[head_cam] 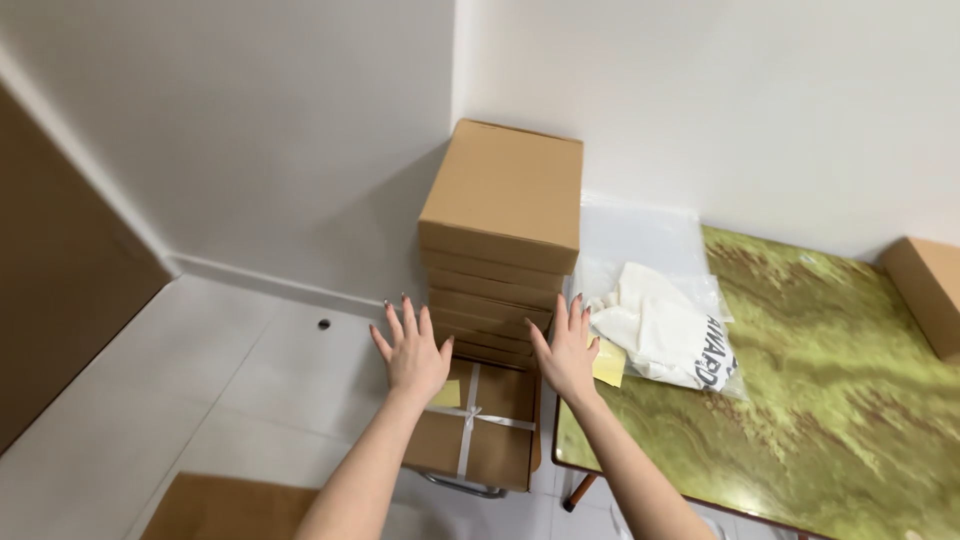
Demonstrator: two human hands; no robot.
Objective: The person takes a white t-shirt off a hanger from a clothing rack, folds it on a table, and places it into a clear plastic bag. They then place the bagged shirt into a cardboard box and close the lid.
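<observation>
left hand [413, 350] and right hand [566, 350], fingers spread, holding nothing, reach toward stacked cardboard boxes [500, 240].

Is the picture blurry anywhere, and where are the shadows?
Head view: mostly sharp; soft, even light. The stack of cardboard boxes casts a faint shadow on the corner wall to its left. The green marbled table shines slightly; the left hand and right hand show no motion blur.

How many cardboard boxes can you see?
About 9: roughly seven in the corner stack, edges hard to separate; one ribbon-tied box beneath it; one box at the table's right edge.
</observation>
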